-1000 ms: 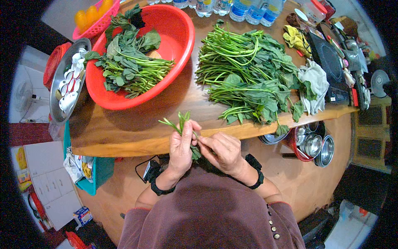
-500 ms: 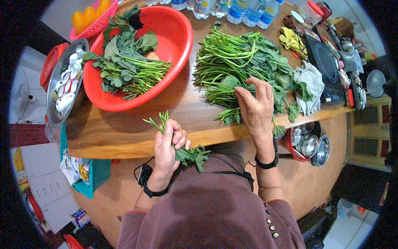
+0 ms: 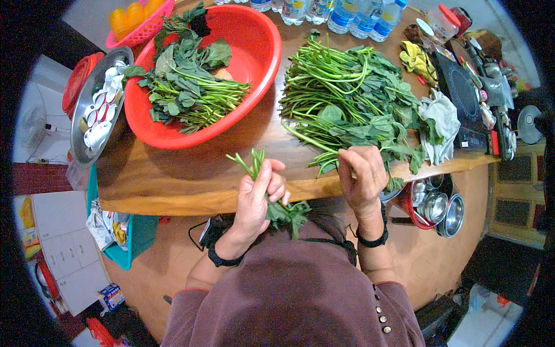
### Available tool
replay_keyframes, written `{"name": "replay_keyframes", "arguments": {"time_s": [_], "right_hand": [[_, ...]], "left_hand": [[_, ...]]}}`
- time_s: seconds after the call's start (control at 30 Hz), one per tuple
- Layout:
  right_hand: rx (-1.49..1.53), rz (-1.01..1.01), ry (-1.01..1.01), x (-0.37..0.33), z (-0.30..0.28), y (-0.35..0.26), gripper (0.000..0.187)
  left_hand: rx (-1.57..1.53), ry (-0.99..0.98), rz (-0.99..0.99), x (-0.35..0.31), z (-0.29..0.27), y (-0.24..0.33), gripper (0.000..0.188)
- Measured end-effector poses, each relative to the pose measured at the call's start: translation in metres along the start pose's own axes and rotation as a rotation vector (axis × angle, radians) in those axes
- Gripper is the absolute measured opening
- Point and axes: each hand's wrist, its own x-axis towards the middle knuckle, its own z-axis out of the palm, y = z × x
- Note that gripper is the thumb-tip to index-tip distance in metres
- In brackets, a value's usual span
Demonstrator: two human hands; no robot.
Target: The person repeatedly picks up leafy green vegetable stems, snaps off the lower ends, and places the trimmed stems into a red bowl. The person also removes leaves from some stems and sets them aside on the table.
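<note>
My left hand (image 3: 257, 196) is closed round a small bunch of leafy green stems (image 3: 254, 161), held just off the table's front edge; cut ends poke up above the fist and leaves hang below it. With thumb and fingertips my right hand (image 3: 363, 178) pinches a long green stem (image 3: 309, 140) at the near side of the big pile of leafy greens (image 3: 352, 87). Some of that stem's leaves are hidden behind the hand. To the left, a red plastic basin (image 3: 266, 63) holds another heap of greens (image 3: 196, 87), their stems pointing right.
The wooden table (image 3: 173, 173) has a curved front edge. Water bottles (image 3: 364, 20) line its back. A white cloth (image 3: 438, 124), yellow gloves (image 3: 417, 61) and a black induction cooker (image 3: 457, 87) sit at right. A metal tray (image 3: 87, 147) with white pieces stands left of the basin.
My right hand has come down and nearer from the pile, drawing a stem out with it. My left hand, still round its bunch, has shifted slightly right and up. The whole view has shifted slightly.
</note>
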Motion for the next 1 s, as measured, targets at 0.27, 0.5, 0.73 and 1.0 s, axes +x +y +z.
{"name": "replay_keyframes", "arguments": {"time_s": [0.27, 0.5, 0.73, 1.0], "right_hand": [[0.067, -0.048, -0.1, -0.02, 0.009, -0.008, 0.032], [0.015, -0.002, -0.189, -0.025, 0.003, 0.007, 0.029], [-0.173, 0.096, -0.255, -0.026, -0.004, 0.048, 0.035], [-0.212, 0.09, -0.276, -0.024, -0.004, 0.051, 0.023]], "left_hand": [[-0.067, -0.019, 0.019, 0.019, 0.019, -0.008, 0.034], [-0.062, -0.011, 0.152, 0.017, 0.018, -0.017, 0.028], [-0.029, -0.033, 0.315, 0.002, 0.001, 0.013, 0.027], [-0.234, 0.038, 0.405, -0.031, -0.053, 0.08, 0.028]]}}
